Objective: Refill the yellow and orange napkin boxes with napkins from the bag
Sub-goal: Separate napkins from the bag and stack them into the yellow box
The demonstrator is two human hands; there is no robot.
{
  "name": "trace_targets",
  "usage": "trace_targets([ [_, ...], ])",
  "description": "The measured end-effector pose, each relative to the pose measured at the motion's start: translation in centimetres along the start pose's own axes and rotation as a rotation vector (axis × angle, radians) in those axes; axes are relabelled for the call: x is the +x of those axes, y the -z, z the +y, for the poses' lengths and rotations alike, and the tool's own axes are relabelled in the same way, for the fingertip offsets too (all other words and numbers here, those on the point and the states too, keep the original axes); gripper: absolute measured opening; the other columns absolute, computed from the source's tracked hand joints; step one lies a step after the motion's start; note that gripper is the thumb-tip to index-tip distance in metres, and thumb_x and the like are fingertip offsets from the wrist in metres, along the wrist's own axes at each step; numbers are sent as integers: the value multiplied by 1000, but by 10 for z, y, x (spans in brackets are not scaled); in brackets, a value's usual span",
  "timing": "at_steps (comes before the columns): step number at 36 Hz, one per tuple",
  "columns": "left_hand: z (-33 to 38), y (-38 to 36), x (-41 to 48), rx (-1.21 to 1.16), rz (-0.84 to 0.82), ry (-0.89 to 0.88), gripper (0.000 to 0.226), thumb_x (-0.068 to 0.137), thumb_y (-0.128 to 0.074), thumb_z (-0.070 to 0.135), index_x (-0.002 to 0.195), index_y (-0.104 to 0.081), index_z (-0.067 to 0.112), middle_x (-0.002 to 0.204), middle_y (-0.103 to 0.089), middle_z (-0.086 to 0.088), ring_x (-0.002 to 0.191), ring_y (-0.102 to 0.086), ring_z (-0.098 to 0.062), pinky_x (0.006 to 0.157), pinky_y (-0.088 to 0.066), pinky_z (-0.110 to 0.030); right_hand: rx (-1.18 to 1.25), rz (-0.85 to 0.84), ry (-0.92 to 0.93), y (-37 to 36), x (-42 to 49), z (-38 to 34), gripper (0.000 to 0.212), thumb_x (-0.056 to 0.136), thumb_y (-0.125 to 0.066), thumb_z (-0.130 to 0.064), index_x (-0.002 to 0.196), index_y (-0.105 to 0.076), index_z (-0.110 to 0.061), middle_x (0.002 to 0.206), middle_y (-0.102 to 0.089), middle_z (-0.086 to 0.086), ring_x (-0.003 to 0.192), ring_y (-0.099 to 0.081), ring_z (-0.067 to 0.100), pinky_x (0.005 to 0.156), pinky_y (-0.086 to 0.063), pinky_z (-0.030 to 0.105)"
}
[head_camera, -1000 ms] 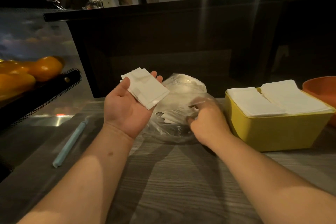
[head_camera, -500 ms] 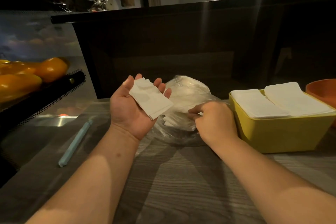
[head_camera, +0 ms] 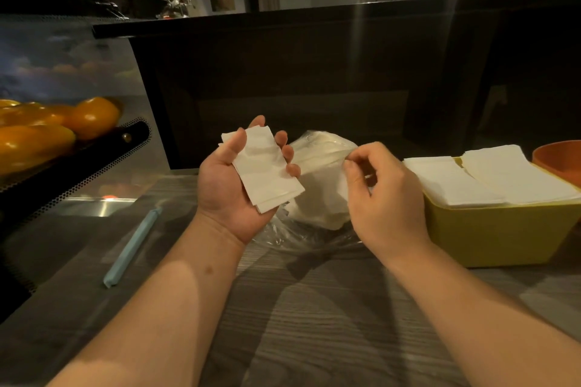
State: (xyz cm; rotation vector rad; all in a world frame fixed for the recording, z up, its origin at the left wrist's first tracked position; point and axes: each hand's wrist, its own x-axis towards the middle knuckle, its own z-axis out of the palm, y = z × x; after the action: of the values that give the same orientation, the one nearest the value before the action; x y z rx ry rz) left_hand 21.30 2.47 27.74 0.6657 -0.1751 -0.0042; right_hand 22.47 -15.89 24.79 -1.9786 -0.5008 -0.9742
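Half done, by the look: cradles a soft, flimsy stack (head_camera: 267,173) in the left hand (head_camera: 229,192), pinches another napkin (head_camera: 317,160) by its edge with the right hand (head_camera: 383,198) at the bag (head_camera: 320,207) on the desk (head_camera: 314,308), beside the full yellow box (head_camera: 490,232).

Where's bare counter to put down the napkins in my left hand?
The counter is bare in front of the bag, between your left forearm and right forearm, and from there left to the blue stick. Right is crowded: yellow box beside the bag, orange box behind it.

Yellow box (head_camera: 490,229) full; napkin stack (head_camera: 264,170) held; bag (head_camera: 320,195) beside.
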Motion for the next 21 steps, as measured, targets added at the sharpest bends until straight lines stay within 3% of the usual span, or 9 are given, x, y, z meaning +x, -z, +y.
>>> trace_targets([
  [3, 0, -2, -2, 21, -31, 9, 37, 101, -47, 36, 135, -59, 25, 108, -63, -14, 86, -62, -26, 70, -48, -36, 31, 21, -56, 5, 2, -4, 1, 102, -54, -26, 101, -54, -26, 83, -55, -23, 88, -59, -1, 63, -46, 6],
  [13, 5, -11, -10, 70, -179, 117, 36, 103, -40, 42, 128, -55, 21, 104, -58, -12, 84, -56, -22, 69, -47, -33, 143, 196, -80, 22, 0, -25, 5, 101, -57, -26, 103, -53, -26, 92, -54, -26, 93, -57, -11, 70, -47, 4],
  [18, -10, -18, -11, 189, -87, 354, 48, 103, -40, 51, 134, -55, 17, 110, -62, -17, 86, -64, -29, 75, -51, -41, 100, 333, 146, 27, 3, -30, 6, 102, -57, -19, 106, -53, -16, 96, -54, -11, 86, -56, -10, 69, -48, 7],
  [21, -21, -19, -9, 263, -86, 437, 58, 103, -33, 56, 141, -55, 18, 123, -68, -19, 100, -70, -34, 86, -55, -46, 118, 142, 294, 18, -2, -32, 7, 101, -59, -16, 101, -62, -9, 91, -61, -6, 80, -61, 3, 64, -53, 20],
])
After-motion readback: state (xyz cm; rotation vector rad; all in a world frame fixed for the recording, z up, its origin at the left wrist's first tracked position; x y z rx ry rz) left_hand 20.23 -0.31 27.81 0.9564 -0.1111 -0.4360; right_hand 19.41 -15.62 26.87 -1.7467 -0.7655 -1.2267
